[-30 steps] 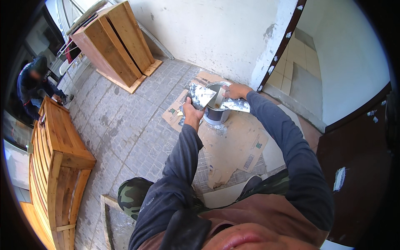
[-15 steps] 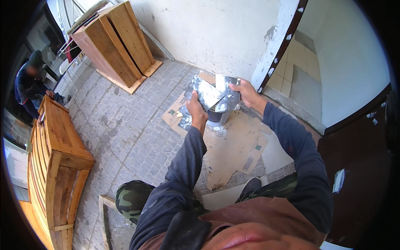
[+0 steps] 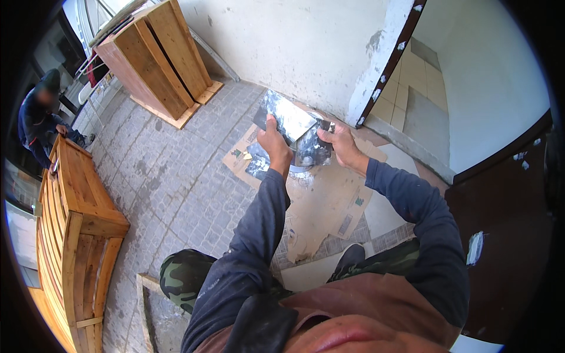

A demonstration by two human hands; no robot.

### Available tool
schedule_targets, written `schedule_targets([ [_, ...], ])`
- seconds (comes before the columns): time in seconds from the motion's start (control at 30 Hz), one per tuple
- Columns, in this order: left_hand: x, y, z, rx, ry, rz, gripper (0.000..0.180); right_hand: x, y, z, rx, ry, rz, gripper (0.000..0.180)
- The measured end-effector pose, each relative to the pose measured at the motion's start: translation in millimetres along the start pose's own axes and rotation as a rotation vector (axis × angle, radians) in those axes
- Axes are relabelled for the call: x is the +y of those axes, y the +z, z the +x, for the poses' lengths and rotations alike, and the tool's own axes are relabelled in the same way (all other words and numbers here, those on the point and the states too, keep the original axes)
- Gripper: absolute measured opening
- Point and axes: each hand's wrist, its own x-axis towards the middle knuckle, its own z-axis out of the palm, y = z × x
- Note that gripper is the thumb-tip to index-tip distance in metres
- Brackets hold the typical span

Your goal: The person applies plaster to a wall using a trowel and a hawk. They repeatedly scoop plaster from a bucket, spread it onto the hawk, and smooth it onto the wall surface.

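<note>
head view: left hand (image 3: 272, 141) grips a broad flat metal trowel blade smeared grey (image 3: 286, 119), upper centre of frame. right hand (image 3: 340, 143) closed on a second smeared metal scraper (image 3: 313, 150), its edge against the first. both are raised over the stained brown cardboard sheet (image 3: 329, 203) on the paving; the blades look only partly wiped, with grey residue left on them.

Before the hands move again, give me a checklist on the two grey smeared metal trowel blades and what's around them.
1. Left hand grips the upper grey metal blade: ok.
2. Right hand grips the lower smeared blade: ok.
3. Blades overlap, touching: ok.
4. Bucket beneath the blades: mostly hidden, cannot tell.
5. Brown cardboard sheet covers the paving below: ok.
6. Other person stands apart, by the wooden crate: ok.
</note>
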Motion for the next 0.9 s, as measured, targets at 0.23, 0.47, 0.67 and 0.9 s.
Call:
schedule_targets([
  [0.23, 5.4, 4.3, 7.4, 0.071, 0.136, 0.096, 0.029, -22.6, 11.3, -24.6, 0.232, -0.627, -1.072, 0.028],
  [0.47, 10.3, 4.2, -9.2, 0.042, 0.358, 0.57, 0.033, -19.2, 32.7, -28.9, -0.018, -0.934, -1.346, 0.032],
  [0.67, 9.9, 0.0, -10.6, 0.095, 0.347, 0.549, 0.028, -4.2, 45.8, -23.6, 0.043, -0.985, -1.317, 0.032],
  [0.9, -1.0, -10.8, -31.9, -0.023, 0.295, 0.7, 0.029, 1.5, 18.9, 30.0, 0.076, -0.711, -1.357, 0.027],
])
